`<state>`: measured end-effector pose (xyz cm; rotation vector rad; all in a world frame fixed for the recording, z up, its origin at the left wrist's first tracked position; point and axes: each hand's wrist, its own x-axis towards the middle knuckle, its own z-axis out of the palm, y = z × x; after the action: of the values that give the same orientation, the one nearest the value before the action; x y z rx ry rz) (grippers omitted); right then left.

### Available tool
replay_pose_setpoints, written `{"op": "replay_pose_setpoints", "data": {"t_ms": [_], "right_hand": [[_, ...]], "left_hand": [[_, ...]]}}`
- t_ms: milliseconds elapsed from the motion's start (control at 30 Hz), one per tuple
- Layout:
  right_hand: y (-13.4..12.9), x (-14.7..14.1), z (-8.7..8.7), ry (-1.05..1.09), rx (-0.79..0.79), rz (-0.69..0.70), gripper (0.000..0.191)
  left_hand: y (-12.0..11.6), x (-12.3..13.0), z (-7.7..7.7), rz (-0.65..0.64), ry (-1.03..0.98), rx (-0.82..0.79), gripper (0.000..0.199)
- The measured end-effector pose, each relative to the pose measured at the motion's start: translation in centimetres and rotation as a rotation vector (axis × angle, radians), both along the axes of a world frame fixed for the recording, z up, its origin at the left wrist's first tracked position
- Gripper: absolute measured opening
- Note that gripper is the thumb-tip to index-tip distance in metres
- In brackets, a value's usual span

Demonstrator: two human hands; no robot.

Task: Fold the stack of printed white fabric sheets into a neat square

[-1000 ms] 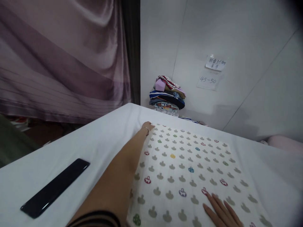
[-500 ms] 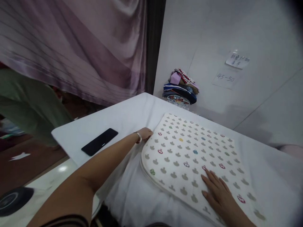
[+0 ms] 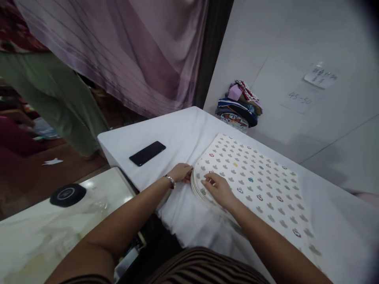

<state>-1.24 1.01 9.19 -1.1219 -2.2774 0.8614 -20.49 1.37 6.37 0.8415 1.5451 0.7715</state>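
- The thin white cloth printed with grey and a few coloured mushroom-like shapes lay flat on the white-covered counter, with several layered edges showing at its rounded near-left corner.
- The left hand, with a pale bracelet at its wrist, was at that corner, its fingers bent in against the edge; whether they gripped the layers could not be told.
- The right hand was partly open over the same corner, fingers loosely curled and a gap left beside the thumb; it had hold of nothing visible, and whether its fingertips touched the cloth was unclear.
- A black, flat, rectangular phone lay on the counter, left of the left hand and apart from the cloth.
- A second, glossy white surface at lower left carried a rounded black object.
- Beyond the counter, a pile of folded multicoloured fabrics stood against the pale wall.
- At left, a person in loose grey-green trousers stood partly behind the mauve satiny curtain.
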Motion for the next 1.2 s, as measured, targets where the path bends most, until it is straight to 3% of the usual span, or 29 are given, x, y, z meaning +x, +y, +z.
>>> {"op": "replay_pose_setpoints", "data": {"t_ms": [100, 267, 533, 633, 767, 900, 1033, 1200], "right_hand": [[-0.4, -2.0, -0.6, -0.042, 0.022, 0.003, 0.024], [-0.5, -2.7, -2.3, -0.008, -0.061, -0.002, 0.016], [0.2, -2.4, -4.5, 0.088, -0.207, 0.004, 0.016], [-0.1, -2.4, -4.3, 0.084, -0.186, -0.009, 0.014], [-0.9, -2.2, -2.6, 0.006, -0.02, -0.028, 0.012], [-1.1, -2.4, -0.8, -0.21, 0.136, -0.004, 0.012], [-0.5, -3.5, -0.5, -0.38, 0.104, 0.029, 0.011], [0.0, -3.8, -1.9, -0.235, -0.013, 0.103, 0.01]], "left_hand": [[-2.1, 0.1, -0.2, 0.046, -0.084, -0.007, 0.018], [-4.4, 0.7, -0.7, 0.069, -0.179, 0.05, 0.015], [-4.7, 1.9, -0.6, 0.084, -0.052, 0.101, 0.015], [-4.7, 2.1, -0.3, 0.078, -0.016, 0.081, 0.015], [-4.7, 2.3, -0.3, 0.133, 0.022, 0.089, 0.02], [-4.8, 2.4, -0.5, 0.154, 0.055, 0.133, 0.019], [-5.1, 2.6, -0.7, 0.162, 0.111, 0.201, 0.022], [-5.3, 2.5, -1.1, 0.182, 0.115, 0.257, 0.02]]}}
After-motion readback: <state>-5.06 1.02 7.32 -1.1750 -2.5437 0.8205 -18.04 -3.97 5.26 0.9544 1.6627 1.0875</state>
